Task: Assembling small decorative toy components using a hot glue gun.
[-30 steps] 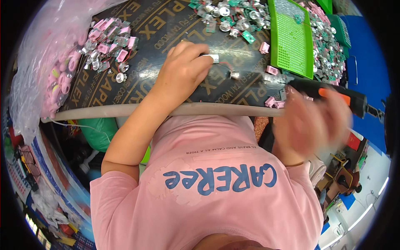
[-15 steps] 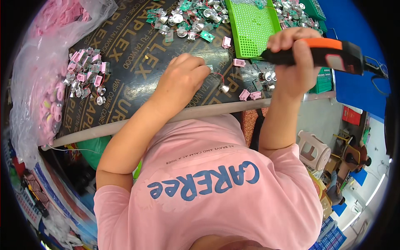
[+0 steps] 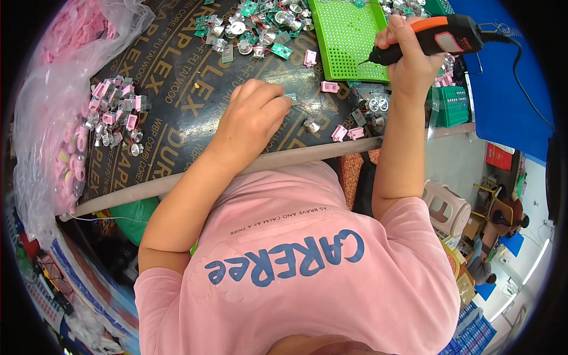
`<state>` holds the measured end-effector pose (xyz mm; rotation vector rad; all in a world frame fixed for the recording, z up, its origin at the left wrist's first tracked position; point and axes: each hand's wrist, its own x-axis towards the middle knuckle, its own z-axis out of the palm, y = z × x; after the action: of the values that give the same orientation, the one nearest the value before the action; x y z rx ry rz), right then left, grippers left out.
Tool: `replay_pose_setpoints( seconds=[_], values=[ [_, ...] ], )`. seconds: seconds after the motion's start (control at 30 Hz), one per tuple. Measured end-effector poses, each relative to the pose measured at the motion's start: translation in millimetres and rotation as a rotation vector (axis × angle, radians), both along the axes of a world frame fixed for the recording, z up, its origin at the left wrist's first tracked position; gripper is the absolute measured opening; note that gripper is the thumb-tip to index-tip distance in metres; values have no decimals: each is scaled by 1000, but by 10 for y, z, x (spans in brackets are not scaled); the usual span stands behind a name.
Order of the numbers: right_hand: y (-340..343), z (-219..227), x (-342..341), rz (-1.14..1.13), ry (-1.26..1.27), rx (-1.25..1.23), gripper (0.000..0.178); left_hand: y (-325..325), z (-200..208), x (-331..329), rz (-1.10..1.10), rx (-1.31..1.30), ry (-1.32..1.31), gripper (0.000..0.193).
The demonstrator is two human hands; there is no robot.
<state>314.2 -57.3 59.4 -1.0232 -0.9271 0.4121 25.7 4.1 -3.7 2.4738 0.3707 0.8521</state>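
My left hand (image 3: 251, 112) is closed above the dark tabletop. Between its fingers sits part of a small green circuit board (image 3: 290, 99), wired in red to a silver reflector cup (image 3: 312, 125) lying on the table. My right hand (image 3: 412, 66) wraps around an orange and black electric screwdriver (image 3: 444, 38), held almost level with its cord trailing off to the right. The thin bit points left, over the near part of a bright green perforated tray (image 3: 317, 44). Whether a screw is on the bit is too small to tell.
Several pink housings (image 3: 329, 87) lie beside the tray and near the table edge. Boards with reflectors (image 3: 260, 38) are heaped at the back, and pink assemblies (image 3: 115, 112) at left beside a clear plastic bag (image 3: 44, 112). A dark green basket (image 3: 451, 106) stands at right.
My right hand has raised the screwdriver away from me, and its bit now shows over the green tray. The left hand stays nearly still with the circuit board.
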Motion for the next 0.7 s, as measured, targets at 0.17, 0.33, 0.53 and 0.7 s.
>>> replay_pose_setpoints(
  seconds=[0.17, 0.33, 0.53, 0.7],
  values=[
    [23, -48, -11, -12, 1, 10, 11, -4, -15, -2, 6, -13, -7, 28],
    [-17, 5, -20, -55, 13, 16, 10, 4, -17, 12, 0, -19, -13, 27],
    [10, -9, -53, -50, 35, 5, 11, 16, -76, -9, 3, 5, -19, 22],
    [-9, 68, -48, -83, 49, -3, 9, 20, -97, -19, 8, 11, -25, 22]
  ],
)
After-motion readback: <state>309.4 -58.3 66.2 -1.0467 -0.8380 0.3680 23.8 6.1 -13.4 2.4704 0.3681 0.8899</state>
